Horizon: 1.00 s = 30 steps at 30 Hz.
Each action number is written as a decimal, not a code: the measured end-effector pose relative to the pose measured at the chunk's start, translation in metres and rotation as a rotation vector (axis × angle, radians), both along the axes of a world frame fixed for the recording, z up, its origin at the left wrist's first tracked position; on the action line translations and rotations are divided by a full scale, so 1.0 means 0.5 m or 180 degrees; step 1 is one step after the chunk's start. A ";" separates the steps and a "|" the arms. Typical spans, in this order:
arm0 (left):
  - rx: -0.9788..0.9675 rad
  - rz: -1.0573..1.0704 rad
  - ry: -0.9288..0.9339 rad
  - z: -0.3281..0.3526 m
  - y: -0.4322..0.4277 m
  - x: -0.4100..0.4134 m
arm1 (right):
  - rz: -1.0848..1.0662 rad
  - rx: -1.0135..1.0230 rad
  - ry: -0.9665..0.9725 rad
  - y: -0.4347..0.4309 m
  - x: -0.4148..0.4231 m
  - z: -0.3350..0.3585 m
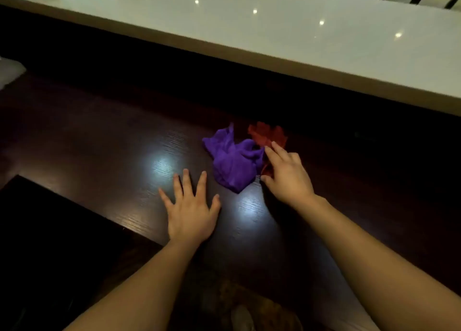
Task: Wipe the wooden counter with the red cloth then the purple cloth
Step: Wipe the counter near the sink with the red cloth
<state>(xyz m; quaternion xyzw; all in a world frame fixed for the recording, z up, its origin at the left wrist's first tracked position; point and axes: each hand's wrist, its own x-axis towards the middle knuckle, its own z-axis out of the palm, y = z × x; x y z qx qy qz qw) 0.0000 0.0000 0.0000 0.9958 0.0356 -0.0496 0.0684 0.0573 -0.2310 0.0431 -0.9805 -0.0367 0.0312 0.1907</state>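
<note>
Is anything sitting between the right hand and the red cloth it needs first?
Nothing visible does. The right hand already rests on the red cloth; the purple cloth lies beside it on the left, touching, not in the way. The left hand lies flat on the wooden counter.

Wooden counter (99,136): dark, glossy, grain showing under two light glares. Purple cloth (233,160) is lying crumpled mid-counter, bunched into loose folds. Red cloth (268,133) is sitting crumpled just beside it on the right, touching it, partly hidden in the near part.
</note>
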 end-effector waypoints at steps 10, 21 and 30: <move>0.0055 0.0028 -0.0231 0.005 0.003 0.000 | -0.0214 -0.0610 0.0168 0.027 0.030 0.027; 0.0029 -0.0379 -0.0126 0.012 0.002 -0.001 | -0.0314 -0.0717 -0.0132 0.041 -0.308 0.027; -0.0028 -0.1676 -0.0299 0.020 -0.072 -0.088 | 0.0013 -0.0025 -0.0271 0.005 -0.362 -0.026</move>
